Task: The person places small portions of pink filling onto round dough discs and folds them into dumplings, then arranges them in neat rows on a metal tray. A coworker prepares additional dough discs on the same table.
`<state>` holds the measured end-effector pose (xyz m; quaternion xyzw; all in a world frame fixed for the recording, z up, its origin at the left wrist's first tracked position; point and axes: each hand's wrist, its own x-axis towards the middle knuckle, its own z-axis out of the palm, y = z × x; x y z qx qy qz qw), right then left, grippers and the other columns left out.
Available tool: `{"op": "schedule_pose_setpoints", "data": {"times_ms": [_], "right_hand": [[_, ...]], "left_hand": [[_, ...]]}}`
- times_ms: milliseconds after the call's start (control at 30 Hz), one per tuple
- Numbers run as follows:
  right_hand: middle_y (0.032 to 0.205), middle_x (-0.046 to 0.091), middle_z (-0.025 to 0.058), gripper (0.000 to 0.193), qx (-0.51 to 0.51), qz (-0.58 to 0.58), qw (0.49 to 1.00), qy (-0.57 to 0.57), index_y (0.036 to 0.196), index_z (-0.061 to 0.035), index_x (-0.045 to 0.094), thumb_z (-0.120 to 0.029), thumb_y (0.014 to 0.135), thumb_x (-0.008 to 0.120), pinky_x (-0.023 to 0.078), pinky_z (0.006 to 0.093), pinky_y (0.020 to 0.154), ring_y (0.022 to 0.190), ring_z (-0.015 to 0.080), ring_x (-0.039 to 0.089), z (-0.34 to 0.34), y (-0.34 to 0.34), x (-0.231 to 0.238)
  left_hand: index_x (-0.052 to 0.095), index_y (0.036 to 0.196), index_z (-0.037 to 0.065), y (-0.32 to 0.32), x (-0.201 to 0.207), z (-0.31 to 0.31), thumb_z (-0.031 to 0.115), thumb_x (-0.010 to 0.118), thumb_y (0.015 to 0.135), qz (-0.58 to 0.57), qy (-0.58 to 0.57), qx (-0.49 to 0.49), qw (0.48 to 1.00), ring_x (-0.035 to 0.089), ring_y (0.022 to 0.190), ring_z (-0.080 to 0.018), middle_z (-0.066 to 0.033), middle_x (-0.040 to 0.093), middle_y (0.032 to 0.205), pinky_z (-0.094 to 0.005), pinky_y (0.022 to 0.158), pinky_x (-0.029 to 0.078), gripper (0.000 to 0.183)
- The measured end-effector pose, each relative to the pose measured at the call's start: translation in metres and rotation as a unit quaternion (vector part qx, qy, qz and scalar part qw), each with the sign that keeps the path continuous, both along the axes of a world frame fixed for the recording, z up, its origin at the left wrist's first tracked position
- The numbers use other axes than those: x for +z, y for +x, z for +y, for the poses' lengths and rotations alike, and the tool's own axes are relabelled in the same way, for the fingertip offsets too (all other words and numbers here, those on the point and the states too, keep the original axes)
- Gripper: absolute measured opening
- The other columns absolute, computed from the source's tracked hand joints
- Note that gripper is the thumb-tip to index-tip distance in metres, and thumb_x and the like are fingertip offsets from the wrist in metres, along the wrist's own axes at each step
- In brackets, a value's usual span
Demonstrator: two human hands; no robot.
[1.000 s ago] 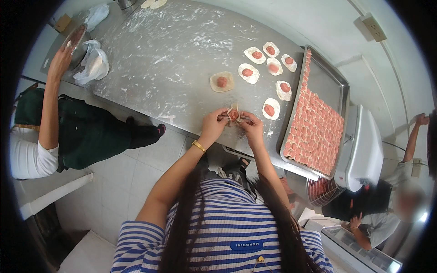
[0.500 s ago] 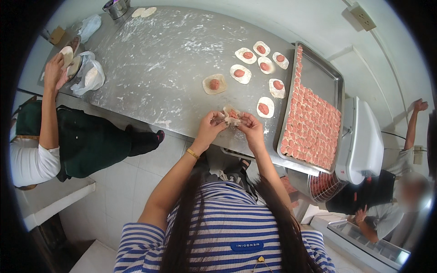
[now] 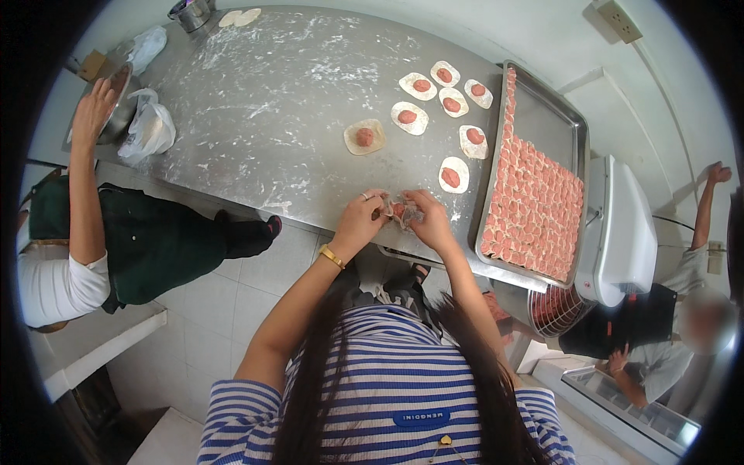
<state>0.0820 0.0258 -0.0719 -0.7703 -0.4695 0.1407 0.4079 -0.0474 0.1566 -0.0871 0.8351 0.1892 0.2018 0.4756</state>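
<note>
- The metal tabletop (image 3: pixel 267 116) bears white powder streaks.
- A tray (image 3: pixel 552 112) lies at right.
- Eight filling-topped wrappers (image 3: pixel 419 122) lie left of it.
- Two plain wrappers (image 3: pixel 249 17) lie near a pot (image 3: pixel 192 18).
- A white bag (image 3: pixel 151 133) sits left.

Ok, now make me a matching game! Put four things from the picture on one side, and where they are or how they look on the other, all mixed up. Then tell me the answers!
Things:
1. tray
2. wristband
3. nearest wrapper
4. outlet

Clues:
A. gold-coloured
B. on the wall
C. partly filled, partly bare
D. held between the left hand and right hand

Answers: 1-C, 2-A, 3-D, 4-B
</note>
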Motion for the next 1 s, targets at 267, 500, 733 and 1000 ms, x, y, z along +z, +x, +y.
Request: {"op": "schedule_pose_setpoints", "data": {"times_ms": [267, 500, 733, 1000], "right_hand": [[0.094, 0.061, 0.016, 0.041, -0.029, 0.05, 0.998, -0.04, 0.101, 0.0009, 0.061, 0.004, 0.061, 0.066, 0.05, 0.0362, 0.073, 0.082, 0.0326, 0.062, -0.007, -0.005, -0.002], [0.091, 0.062, 0.016, 0.033, -0.076, 0.048, 0.993, -0.076, 0.097, -0.0004, 0.063, 0.003, 0.064, 0.064, 0.05, 0.0345, 0.071, 0.082, 0.0298, 0.063, -0.013, -0.005, 0.007], [0.086, 0.062, 0.0137, 0.026, -0.055, 0.069, 0.995, -0.035, 0.092, -0.0019, 0.065, 0.004, 0.067, 0.063, 0.05, 0.0357, 0.068, 0.076, 0.0312, 0.063, -0.003, -0.008, -0.005], [0.092, 0.062, 0.0121, 0.036, 0.018, 0.023, 0.999, -0.023, 0.099, 0.0002, 0.063, 0.009, 0.064, 0.061, 0.051, 0.0313, 0.071, 0.08, 0.026, 0.064, -0.003, -0.001, -0.002]], "left_hand": [[0.055, 0.084, 0.001, 0.003, 0.003, -0.004, 0.001, 0.069, 0.07, 0.093, -0.026, -0.013, 0.995, 0.065, 0.079, -0.0273, -0.0132, 0.064, 0.087, -0.0329, 0.067, 0.052, 0.02], [0.057, 0.096, 0.001, -0.001, 0.001, 0.0, 0.001, 0.07, 0.071, 0.05, -0.073, -0.031, 0.996, 0.066, 0.081, -0.0265, -0.0139, 0.064, 0.086, -0.0315, 0.068, 0.053, 0.029], [0.06, 0.084, 0.0, 0.004, 0.013, 0.001, 0.002, 0.072, 0.069, 0.074, -0.031, -0.031, 0.996, 0.065, 0.077, -0.0252, -0.0108, 0.062, 0.09, -0.0307, 0.067, 0.053, 0.019], [0.056, 0.08, 0.0, 0.003, 0.006, 0.001, 0.003, 0.075, 0.068, 0.041, -0.048, -0.05, 0.997, 0.065, 0.079, -0.0239, -0.0117, 0.063, 0.095, -0.03, 0.066, 0.052, 0.023]]}}
